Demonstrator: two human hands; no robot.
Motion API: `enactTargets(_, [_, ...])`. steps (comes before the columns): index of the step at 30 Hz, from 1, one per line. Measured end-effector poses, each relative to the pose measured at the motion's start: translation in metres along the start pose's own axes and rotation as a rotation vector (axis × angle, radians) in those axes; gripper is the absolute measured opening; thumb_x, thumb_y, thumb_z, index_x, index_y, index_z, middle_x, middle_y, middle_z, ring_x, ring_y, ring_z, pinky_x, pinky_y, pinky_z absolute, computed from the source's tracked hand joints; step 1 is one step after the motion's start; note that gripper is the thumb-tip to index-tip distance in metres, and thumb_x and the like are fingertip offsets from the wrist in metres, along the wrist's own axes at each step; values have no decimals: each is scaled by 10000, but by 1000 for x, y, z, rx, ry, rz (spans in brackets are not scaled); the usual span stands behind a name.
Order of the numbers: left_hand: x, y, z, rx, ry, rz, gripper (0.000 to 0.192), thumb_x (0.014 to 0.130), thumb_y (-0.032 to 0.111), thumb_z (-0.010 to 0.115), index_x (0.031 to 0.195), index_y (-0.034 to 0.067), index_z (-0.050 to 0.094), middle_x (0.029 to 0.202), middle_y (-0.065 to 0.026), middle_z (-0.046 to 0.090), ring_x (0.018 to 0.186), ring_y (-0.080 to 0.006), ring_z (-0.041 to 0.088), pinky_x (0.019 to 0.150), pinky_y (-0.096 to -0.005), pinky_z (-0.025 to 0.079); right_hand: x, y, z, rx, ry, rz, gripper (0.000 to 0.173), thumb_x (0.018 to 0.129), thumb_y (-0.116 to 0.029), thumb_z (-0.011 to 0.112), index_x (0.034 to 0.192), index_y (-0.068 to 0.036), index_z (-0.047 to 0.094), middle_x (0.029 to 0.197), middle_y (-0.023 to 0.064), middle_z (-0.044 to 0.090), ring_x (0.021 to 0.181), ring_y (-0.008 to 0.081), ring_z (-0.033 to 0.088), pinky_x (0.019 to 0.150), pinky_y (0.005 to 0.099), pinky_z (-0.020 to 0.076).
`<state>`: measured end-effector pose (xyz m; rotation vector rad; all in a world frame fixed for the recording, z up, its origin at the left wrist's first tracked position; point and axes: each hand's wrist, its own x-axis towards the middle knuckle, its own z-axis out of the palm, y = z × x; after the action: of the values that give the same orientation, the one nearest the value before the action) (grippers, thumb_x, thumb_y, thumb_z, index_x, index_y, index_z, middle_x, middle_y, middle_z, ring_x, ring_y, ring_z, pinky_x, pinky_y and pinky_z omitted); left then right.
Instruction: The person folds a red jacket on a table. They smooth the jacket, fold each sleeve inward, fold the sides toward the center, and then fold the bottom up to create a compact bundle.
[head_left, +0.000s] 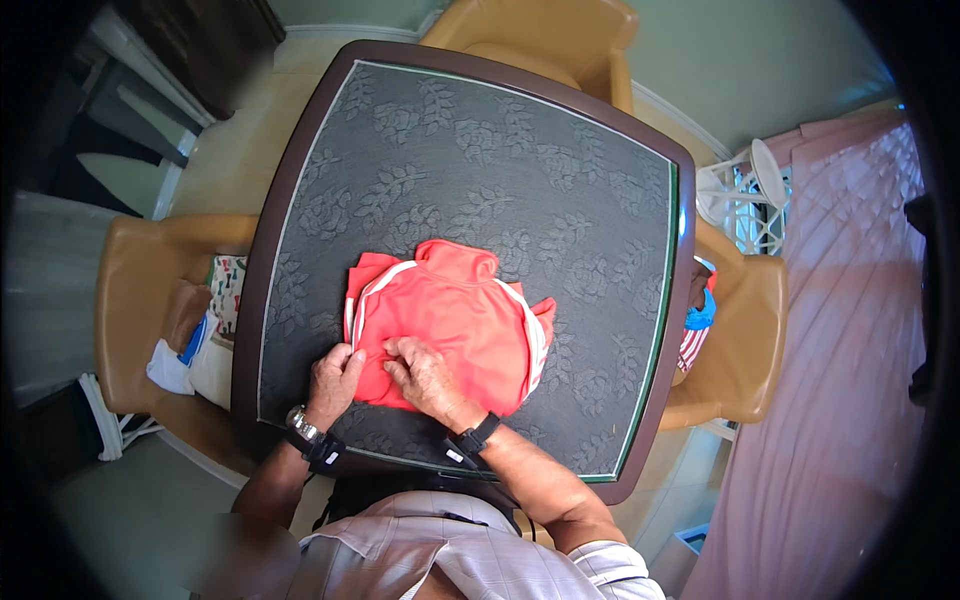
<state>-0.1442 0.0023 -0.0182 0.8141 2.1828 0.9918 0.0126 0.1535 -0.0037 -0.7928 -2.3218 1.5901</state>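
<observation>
A red track jacket with white stripes lies folded into a compact bundle on the table, its stand-up collar pointing away from me. My left hand is at the jacket's left edge, thumb and fingers closed on the cloth beside the white stripe. Over the lower left of the jacket front is my right hand, its fingers bent and touching the fabric. Whether the right fingers pinch any cloth is hard to see. Part of the jacket's lower edge is hidden beneath the right hand and wrist.
The table has a dark floral-patterned top and a brown rim. Folded clothes lie on the left tan chair. More clothes rest on the right chair. Another chair stands at the far side, and a pink curtain hangs right.
</observation>
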Motion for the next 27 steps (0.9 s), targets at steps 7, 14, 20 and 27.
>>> enactTargets(7, [-2, -8, 4, -20, 45, 30, 284, 1036, 228, 737, 888, 5, 642, 687, -119, 638, 598, -212, 592, 589, -416, 486, -51, -1, -72, -342, 520, -82, 429, 883, -71, 843, 1271, -11, 671, 1183, 179, 701, 1108, 385, 679, 993, 476, 554])
enactTargets(14, [4, -15, 6, 35, 50, 49, 296, 1035, 233, 742, 878, 8, 630, 663, -101, 611, 583, -198, 550, 582, -411, 476, -76, 78, -131, -504, 683, 250, 333, 927, -112, 775, 1236, -24, 688, 1171, 199, 702, 1102, 411, 666, 982, 492, 545])
enactTargets(20, [2, -16, 7, 36, 77, 64, 306, 1035, 244, 749, 875, 14, 625, 652, -93, 597, 581, -192, 543, 574, -411, 469, -72, 87, -142, -67, 687, 406, 160, 1067, -192, 704, 1090, -35, 731, 780, 60, 692, 701, 131, 622, 677, 329, 550])
enactTargets(27, [2, -17, 8, 13, 80, 56, 308, 1039, 257, 752, 880, 21, 633, 644, -82, 593, 575, -182, 534, 567, -402, 465, -73, 108, -145, 312, 615, 515, 137, 1096, -101, 646, 1188, -25, 713, 1015, -21, 719, 882, 61, 617, 825, 255, 545])
